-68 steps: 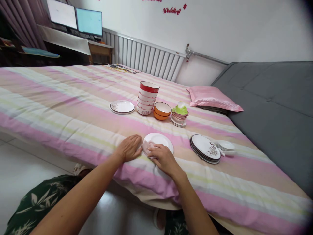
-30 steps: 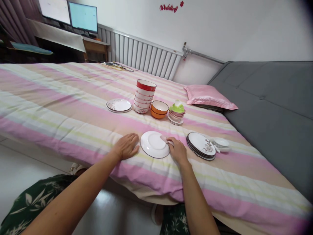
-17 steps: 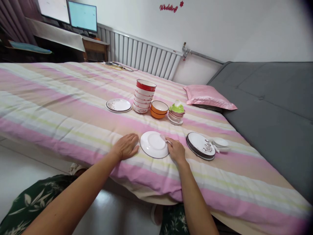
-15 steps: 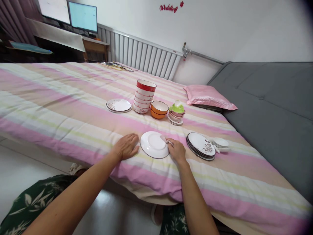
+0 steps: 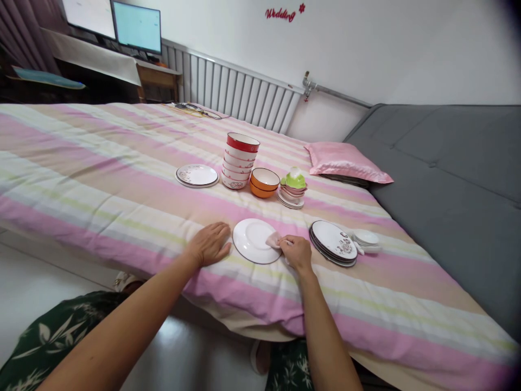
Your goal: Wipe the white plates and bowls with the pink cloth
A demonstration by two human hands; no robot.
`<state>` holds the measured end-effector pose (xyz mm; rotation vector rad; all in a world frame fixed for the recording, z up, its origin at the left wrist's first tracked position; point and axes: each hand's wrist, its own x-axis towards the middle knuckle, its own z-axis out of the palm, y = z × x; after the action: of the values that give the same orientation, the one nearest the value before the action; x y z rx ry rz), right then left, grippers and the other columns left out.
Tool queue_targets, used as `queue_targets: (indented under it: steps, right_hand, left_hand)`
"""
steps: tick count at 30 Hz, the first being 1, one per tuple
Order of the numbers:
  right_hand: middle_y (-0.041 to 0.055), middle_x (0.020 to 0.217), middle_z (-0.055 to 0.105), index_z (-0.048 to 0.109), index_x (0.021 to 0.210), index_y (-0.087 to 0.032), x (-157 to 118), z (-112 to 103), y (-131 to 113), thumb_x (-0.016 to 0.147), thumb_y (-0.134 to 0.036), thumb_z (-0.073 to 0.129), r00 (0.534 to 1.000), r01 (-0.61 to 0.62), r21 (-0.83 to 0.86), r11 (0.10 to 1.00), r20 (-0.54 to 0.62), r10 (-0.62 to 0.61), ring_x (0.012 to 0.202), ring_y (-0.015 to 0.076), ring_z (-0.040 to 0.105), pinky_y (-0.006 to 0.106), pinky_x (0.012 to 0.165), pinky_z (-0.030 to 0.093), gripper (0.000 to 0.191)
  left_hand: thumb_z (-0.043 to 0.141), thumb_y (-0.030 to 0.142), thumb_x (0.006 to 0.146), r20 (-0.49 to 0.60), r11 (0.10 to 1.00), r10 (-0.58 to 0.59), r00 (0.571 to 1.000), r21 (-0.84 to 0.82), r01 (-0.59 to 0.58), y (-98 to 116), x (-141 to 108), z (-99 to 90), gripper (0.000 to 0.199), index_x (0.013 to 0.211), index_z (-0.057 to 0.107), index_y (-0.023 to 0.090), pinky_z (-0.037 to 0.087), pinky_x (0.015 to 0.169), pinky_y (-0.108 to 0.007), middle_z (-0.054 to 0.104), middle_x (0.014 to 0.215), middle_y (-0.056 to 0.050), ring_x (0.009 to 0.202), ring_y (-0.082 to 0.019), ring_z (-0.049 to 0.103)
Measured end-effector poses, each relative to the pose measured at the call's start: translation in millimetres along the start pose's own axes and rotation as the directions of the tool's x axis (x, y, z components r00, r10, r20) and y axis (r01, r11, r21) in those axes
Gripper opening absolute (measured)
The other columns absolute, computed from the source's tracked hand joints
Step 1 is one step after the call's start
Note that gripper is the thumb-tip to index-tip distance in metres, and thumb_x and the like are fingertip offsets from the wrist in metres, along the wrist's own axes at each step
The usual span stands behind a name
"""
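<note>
Left hand (image 5: pixel 209 244) flat, fingers extended, on the striped bedspread (image 5: pixel 134 201); just beside it, here's the dark-rimmed white plate (image 5: pixel 249 247) (likely stiff, slick, breakable: best held by the rim), and over its right edge the right hand (image 5: pixel 297 253) pinches a thin pale-pink cloth (image 5: pixel 273 240).

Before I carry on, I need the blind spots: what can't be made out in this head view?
All in the head view:
Pale cloth: the bunched part, hidden by the right hand.
White plate: its lower side, hidden against the bedspread.
Bowl stack: lower insides, covered by the top bowl.
Left monitor: top, cut off by the picture's upper edge.
</note>
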<state>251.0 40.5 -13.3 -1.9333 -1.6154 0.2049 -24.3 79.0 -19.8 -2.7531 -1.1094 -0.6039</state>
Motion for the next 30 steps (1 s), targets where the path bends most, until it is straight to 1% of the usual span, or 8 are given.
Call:
queue_targets:
  steps: [5, 10, 14, 19, 24, 30]
  right_hand:
    - [0.0021, 0.07, 0.072, 0.075, 0.074, -0.024, -6.8, -1.6, -5.3, 0.069, -0.032, 0.053, 0.999, 0.053, -0.06, 0.997, -0.004, -0.053, 0.066, 0.0181, 0.064, 0.023, 0.058, 0.04, 0.024]
    - [0.0017, 0.072, 0.072, 0.073, 0.068, -0.023, -13.8, -4.4, -13.4, 0.068, -0.027, 0.052, 0.991, 0.135, -0.056, 0.989, -0.001, -0.135, 0.068, 0.0173, 0.064, 0.023, 0.062, 0.041, 0.022]
    - [0.001, 0.073, 0.072, 0.071, 0.064, -0.024, -17.8, -4.4, -18.3, 0.067, -0.023, 0.05, 0.978, 0.21, -0.06, 0.976, -0.002, -0.21, 0.069, 0.0165, 0.063, 0.023, 0.063, 0.041, 0.021]
    - [-0.0005, 0.069, 0.07, 0.069, 0.061, -0.024, -22.8, -2.6, -24.2, 0.066, -0.021, 0.051, 0.957, 0.291, -0.052, 0.955, 0.017, -0.291, 0.067, 0.0159, 0.061, 0.024, 0.064, 0.039, 0.019]
    - [-0.0004, 0.068, 0.067, 0.067, 0.061, -0.024, -28.3, 1.0, -32.4, 0.066, -0.016, 0.049, 0.92, 0.387, 0.001, 0.922, 0.058, -0.387, 0.069, 0.0146, 0.058, 0.024, 0.069, 0.039, 0.02]
    - [0.0013, 0.076, 0.065, 0.066, 0.066, -0.022, -34.3, 5.7, -45.5, 0.064, -0.014, 0.054, 0.831, 0.543, 0.068, 0.837, 0.096, -0.547, 0.078, 0.017, 0.055, 0.027, 0.073, 0.038, 0.015]
  left_hand:
    - [0.044, 0.03, 0.083, 0.006, 1.0, -0.003, 1.0, 0.008, 0.003, -0.5, -0.7, 0.5, 0.028, 0.104, 0.053, 0.013, 0.041, 0.096, -0.039, 0.059, 0.106, -0.014, 0.106, -0.026, 0.053]
    - [0.043, 0.03, 0.083, 0.001, 1.0, -0.008, 1.0, 0.002, 0.008, -0.5, -0.6, 0.3, 0.028, 0.103, 0.053, 0.014, 0.042, 0.095, -0.041, 0.059, 0.107, -0.014, 0.105, -0.026, 0.053]
    - [0.044, 0.029, 0.082, 0.001, 1.0, -0.003, 1.0, -0.007, 0.003, 0.1, -0.1, -0.6, 0.028, 0.103, 0.053, 0.013, 0.042, 0.095, -0.041, 0.06, 0.106, -0.015, 0.105, -0.026, 0.054]
    - [0.045, 0.028, 0.081, -0.006, 1.0, -0.01, 1.0, -0.014, 0.01, 0.5, -0.1, -0.9, 0.027, 0.102, 0.054, 0.014, 0.042, 0.095, -0.041, 0.06, 0.106, -0.015, 0.105, -0.026, 0.054]
    - [0.045, 0.028, 0.081, -0.011, 0.999, -0.007, 1.0, -0.036, 0.006, 0.9, 0.2, -1.6, 0.027, 0.102, 0.054, 0.014, 0.043, 0.093, -0.041, 0.06, 0.106, -0.014, 0.105, -0.026, 0.054]
    - [0.047, 0.027, 0.081, -0.016, 1.0, -0.013, 1.0, -0.016, 0.013, 0.8, -0.5, 0.5, 0.026, 0.101, 0.054, 0.013, 0.042, 0.094, -0.041, 0.06, 0.106, -0.015, 0.106, -0.026, 0.053]
